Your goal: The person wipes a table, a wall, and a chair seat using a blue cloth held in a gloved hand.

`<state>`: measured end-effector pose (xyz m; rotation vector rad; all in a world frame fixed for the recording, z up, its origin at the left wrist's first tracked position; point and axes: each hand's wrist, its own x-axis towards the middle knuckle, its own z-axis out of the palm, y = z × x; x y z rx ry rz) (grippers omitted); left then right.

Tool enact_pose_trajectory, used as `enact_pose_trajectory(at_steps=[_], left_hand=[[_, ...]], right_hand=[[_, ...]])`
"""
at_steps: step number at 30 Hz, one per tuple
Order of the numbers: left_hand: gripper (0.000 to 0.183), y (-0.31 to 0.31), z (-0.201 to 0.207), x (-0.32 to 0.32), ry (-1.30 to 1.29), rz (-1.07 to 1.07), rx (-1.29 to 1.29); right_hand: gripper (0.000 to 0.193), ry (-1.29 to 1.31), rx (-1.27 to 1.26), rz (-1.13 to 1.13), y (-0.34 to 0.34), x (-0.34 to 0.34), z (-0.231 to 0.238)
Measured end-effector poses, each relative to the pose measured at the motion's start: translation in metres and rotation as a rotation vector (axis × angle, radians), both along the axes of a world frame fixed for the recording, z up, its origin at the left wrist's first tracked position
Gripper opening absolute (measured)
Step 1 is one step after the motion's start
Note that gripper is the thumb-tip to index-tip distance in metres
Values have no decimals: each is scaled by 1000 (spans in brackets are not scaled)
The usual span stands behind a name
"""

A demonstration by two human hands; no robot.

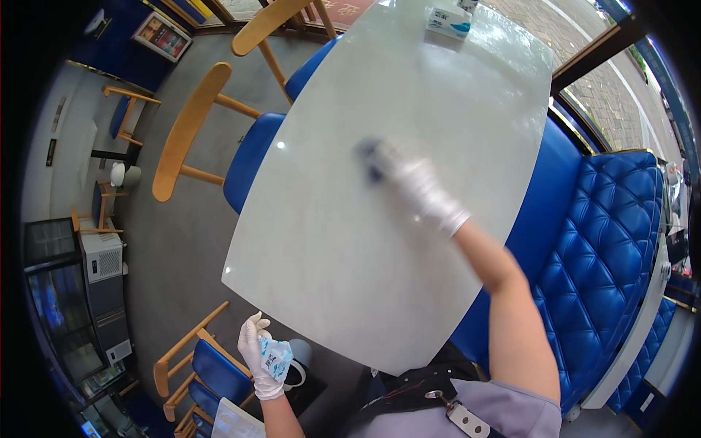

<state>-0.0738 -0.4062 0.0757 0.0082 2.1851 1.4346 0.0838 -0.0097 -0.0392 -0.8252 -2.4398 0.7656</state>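
Observation:
My right hand [416, 186], in a white glove, reaches over the pale grey tabletop [350, 263]. Motion blurs its fingers, which are closed on a dark cloth [372, 160] against the surface; the cloth's outline is smeared. Low on the left, off the table's near corner, my left hand [255, 350], also white-gloved, holds a blue-and-white soft packet [276, 358] against its palm. Just beside that packet is a grey container [301, 354] with a white curved handle, partly hidden.
A tissue box [448, 23] stands at the table's far end. Wooden chairs with blue seats [252, 160] line the left side. A blue quilted bench [599, 255] runs along the right, by a window. Another chair [219, 369] stands near my left hand.

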Motion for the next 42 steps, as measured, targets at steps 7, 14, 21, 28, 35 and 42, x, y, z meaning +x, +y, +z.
enact_pose_trajectory(at_steps=[7, 14, 21, 28, 35, 42], left_hand=[[35, -6, -9, 19, -119, 134, 34], [35, 58, -1, 14, -109, -47, 92], [33, 58, -5, 17, -108, -20, 101], [34, 44, 2, 17, -131, 52, 93], [33, 51, 12, 1, -69, 11, 106], [35, 27, -10, 8, -144, 79, 123]], right_hand=[[34, 160, 207, -283, 72, 94, -42], [23, 159, 78, 633, -206, 105, -22], [42, -150, 592, -450, 78, 139, -41], [26, 129, 111, 54, -86, -12, -22], [25, 129, -285, 656, -178, 43, 1], [41, -229, 534, 38, -55, 23, -29]])
